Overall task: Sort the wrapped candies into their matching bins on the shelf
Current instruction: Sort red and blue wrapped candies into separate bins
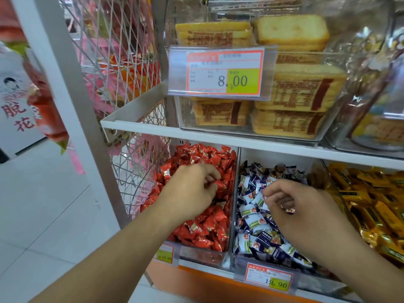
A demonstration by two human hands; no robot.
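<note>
On a white shop shelf [240,139], the left hand [192,189] pinches a red candy [219,184]; the right hand [299,206], fingers curled, pinches a blue-and-white candy [263,199] over its clear bin [237,256].

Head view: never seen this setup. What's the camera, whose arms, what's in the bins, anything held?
One picture only, from a camera worn on a person's head, looking down at their own bare arms. No robot. The left hand is in the bin of red candies, fingers curled on a red candy. The right hand is over the bin of blue-and-white candies, pinching something small that I cannot identify. To the right is a bin of yellow bars. The shelf above holds packaged toast slices behind an 8.00 price tag.
</note>
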